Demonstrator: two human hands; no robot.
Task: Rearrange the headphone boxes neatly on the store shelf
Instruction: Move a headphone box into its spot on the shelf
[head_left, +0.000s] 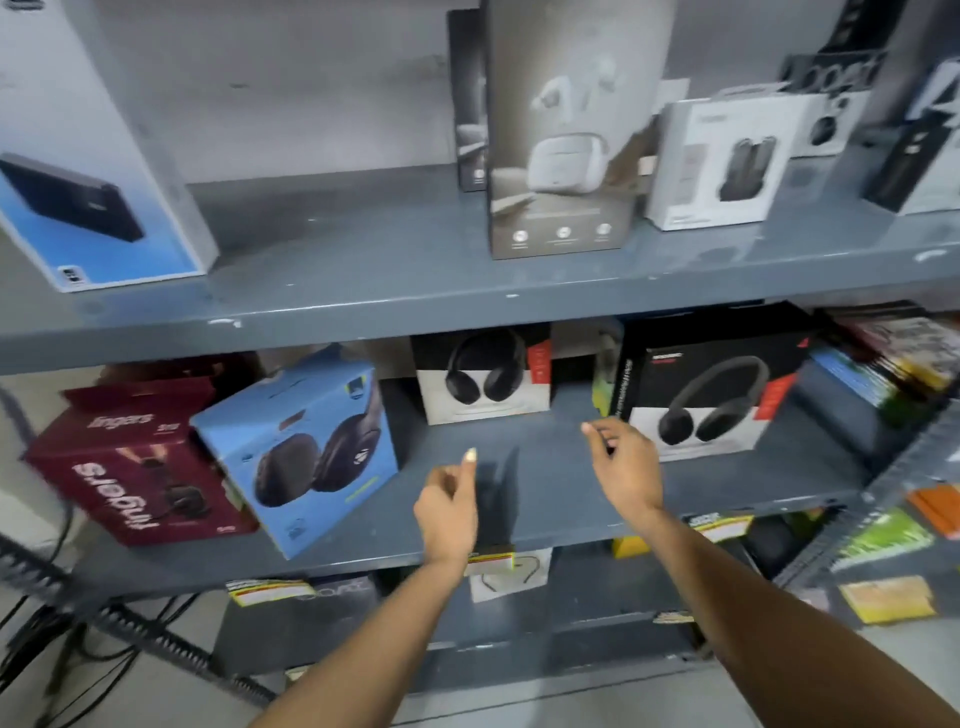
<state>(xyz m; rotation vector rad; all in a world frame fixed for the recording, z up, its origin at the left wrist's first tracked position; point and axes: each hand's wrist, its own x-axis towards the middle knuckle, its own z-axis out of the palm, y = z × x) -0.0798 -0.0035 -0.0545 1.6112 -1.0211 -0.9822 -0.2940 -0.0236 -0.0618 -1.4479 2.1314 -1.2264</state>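
On the middle grey shelf (545, 499) stand several headphone boxes. A maroon box (130, 467) sits far left, tilted. A blue box (306, 447) leans beside it, turned askew. A black-and-white box (485, 376) stands at the back centre. A larger black-and-white box (711, 395) stands to the right. My left hand (449, 506) hovers over the bare shelf middle, empty, fingers loosely curled. My right hand (626, 467) reaches toward the larger box's left edge, empty, fingers apart.
The upper shelf (415, 280) carries a white-blue box (88, 171), a grey earbud box (563, 130) and a white box (724, 156). Stacked coloured packs (893, 358) fill the right end. Cables (78, 649) hang at lower left. More boxes lie on the lowest shelf.
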